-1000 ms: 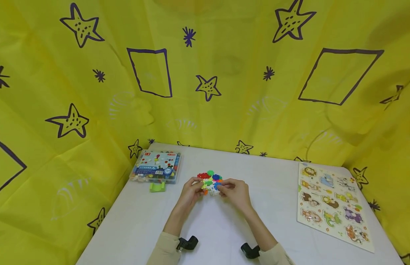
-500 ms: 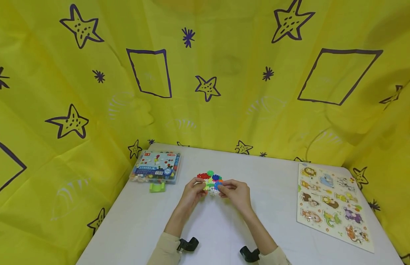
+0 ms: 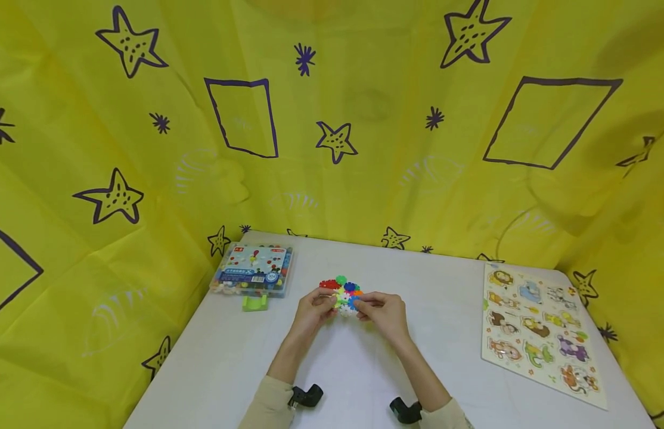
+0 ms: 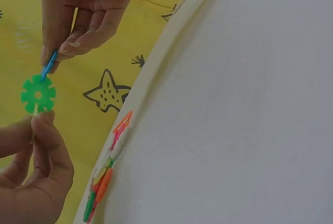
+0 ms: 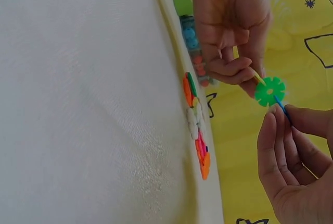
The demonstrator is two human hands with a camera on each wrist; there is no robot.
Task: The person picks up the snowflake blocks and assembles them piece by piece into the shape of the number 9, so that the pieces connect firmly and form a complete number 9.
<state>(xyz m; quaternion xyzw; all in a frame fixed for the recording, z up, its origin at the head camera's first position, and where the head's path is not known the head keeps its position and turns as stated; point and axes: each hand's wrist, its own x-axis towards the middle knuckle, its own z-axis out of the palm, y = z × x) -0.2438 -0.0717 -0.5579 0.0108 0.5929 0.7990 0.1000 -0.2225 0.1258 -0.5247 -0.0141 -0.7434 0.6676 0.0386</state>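
Note:
Over the middle of the table, my left hand (image 3: 310,313) pinches a yellow notched snowflake disc (image 4: 35,110), seen edge-on in the left wrist view. Opposite it, my right hand (image 3: 384,313) pinches a blue snowflake disc (image 4: 49,65) between thumb and fingers. A green snowflake disc (image 5: 276,84) stands between the hands, its edges meeting both the yellow and the blue disc. Beneath and behind the hands lies a small pile of loose discs, among them a red one (image 3: 328,284), a dark blue one (image 3: 350,287) and a white one (image 3: 347,312). Fingers partly cover the pile.
At the back left sits a clear plastic box (image 3: 254,275) of coloured pieces with a printed label. A light green plastic piece (image 3: 255,304) lies in front of it. An animal puzzle board (image 3: 541,339) occupies the right side. A yellow curtain (image 3: 332,196) surrounds the white table.
My left hand has shifted slightly right, bringing the green disc closer against the blue one. The right hand keeps its pinch and has barely moved.

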